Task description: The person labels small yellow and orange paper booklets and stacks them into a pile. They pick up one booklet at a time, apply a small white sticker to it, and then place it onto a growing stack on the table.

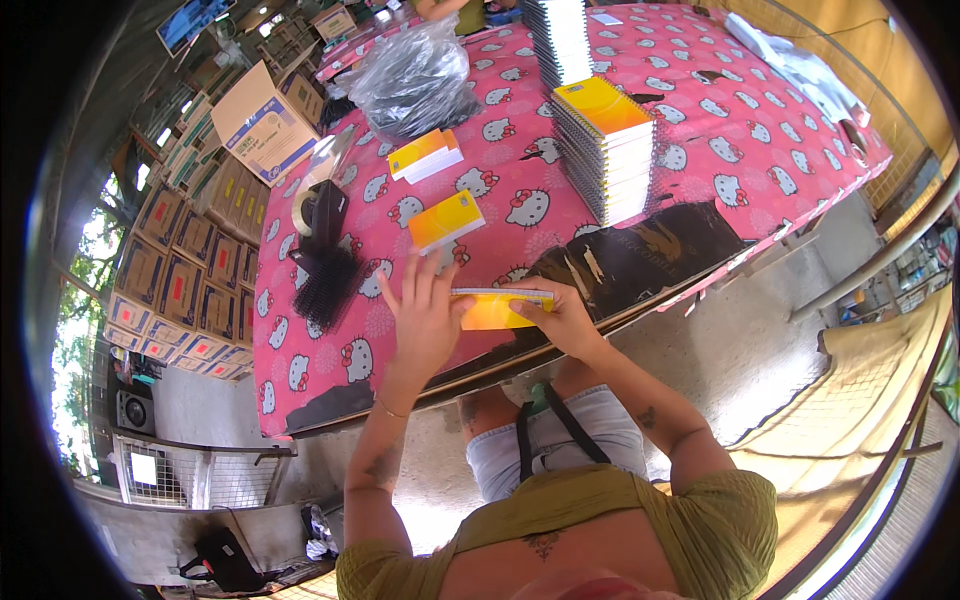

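A small yellow-orange notebook [490, 312] is held above the table's near edge, its long edge facing away from me. My right hand [562, 316] grips its right end, thumb pressed on the cover. At the left end, my left hand [424, 308] has its fingers spread and stretched, with the thumb touching the notebook. Just beyond lies a yellow pad without a visible binding [446, 219], and farther back are a few fanned yellow ones [425, 155]. A pile of black binding coils [328, 288] rests left of my left hand.
A tall stack of spiral notebooks [605, 150] stands to the right, with another stack [558, 45] behind it. A black tape dispenser [325, 212], a plastic bag [412, 80] and an open carton [262, 125] are at left. The pink tablecloth [600, 262] is torn near the front.
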A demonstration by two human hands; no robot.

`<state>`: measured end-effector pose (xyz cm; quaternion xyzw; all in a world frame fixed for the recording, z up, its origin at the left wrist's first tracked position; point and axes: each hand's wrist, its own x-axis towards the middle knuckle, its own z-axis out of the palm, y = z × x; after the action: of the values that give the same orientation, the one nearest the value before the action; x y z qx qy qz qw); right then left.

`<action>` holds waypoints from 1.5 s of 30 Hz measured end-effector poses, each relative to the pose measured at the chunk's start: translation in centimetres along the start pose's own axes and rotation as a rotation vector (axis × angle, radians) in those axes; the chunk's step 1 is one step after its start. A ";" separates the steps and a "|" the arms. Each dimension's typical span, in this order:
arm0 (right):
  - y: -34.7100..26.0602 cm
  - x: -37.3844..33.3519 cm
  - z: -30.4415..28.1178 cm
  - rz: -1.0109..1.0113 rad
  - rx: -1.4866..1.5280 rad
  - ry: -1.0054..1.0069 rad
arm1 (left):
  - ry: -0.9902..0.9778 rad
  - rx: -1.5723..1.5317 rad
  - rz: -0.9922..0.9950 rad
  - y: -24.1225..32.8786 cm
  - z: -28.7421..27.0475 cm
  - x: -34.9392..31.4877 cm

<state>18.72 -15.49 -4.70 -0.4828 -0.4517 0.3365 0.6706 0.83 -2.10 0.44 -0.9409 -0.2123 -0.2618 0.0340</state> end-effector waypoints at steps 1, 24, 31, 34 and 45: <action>-0.4 0.0 0.2 -0.014 0.005 0.026 | 0.030 0.125 -0.030 1.6 0.4 -0.4; -0.3 0.3 0.2 0.056 -0.049 -0.090 | 0.004 0.174 0.070 3.4 3.1 -1.6; 0.7 1.6 -0.1 -0.085 -0.114 -0.090 | 0.107 0.136 0.078 4.6 4.7 -2.7; 2.6 2.4 -0.3 -0.066 -0.149 -0.109 | 0.003 0.221 0.018 4.5 4.1 -0.4; 3.4 1.8 -0.3 -0.006 -0.205 -0.131 | -0.049 0.141 0.115 6.1 7.1 -7.1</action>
<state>19.61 -12.93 -7.47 -0.5244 -0.5280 0.3172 0.5879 1.30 -9.09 -8.99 -0.9529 -0.1765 -0.2209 0.1099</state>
